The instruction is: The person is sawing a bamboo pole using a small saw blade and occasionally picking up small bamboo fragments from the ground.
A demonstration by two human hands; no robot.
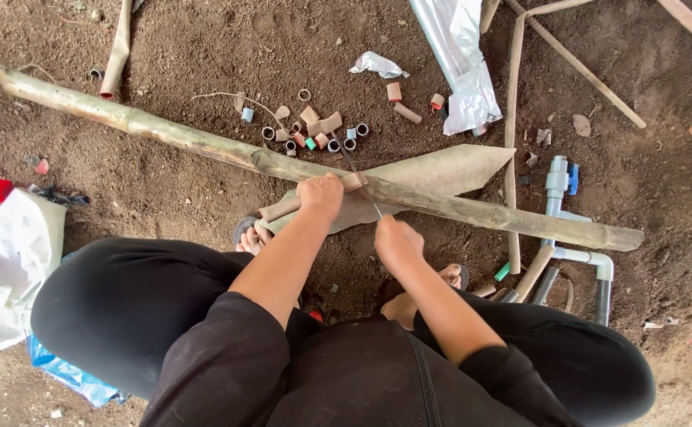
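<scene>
I squat on bare soil, looking down at my arms and knees. My left hand (321, 196) grips a short brown pipe (281, 209) and presses it against a long bamboo pole (203, 142) that crosses the ground from upper left to lower right. My right hand (396, 239) is closed on the handle of a thin saw blade (355, 174), which slants up and left across the pipe beside my left hand. Just beyond the pole lie several short cut pipe rings (318, 130), brown, grey and green. A flat pointed brown sheet (433, 172) lies under the pole.
White and blue plastic bags (1, 261) lie at left. Crumpled silver foil (460, 67) lies at top centre. Grey pipes with a blue valve (561, 190) stand at right. Thin sticks (575, 67) cross the upper right. My sandalled feet (251, 235) rest by the pole.
</scene>
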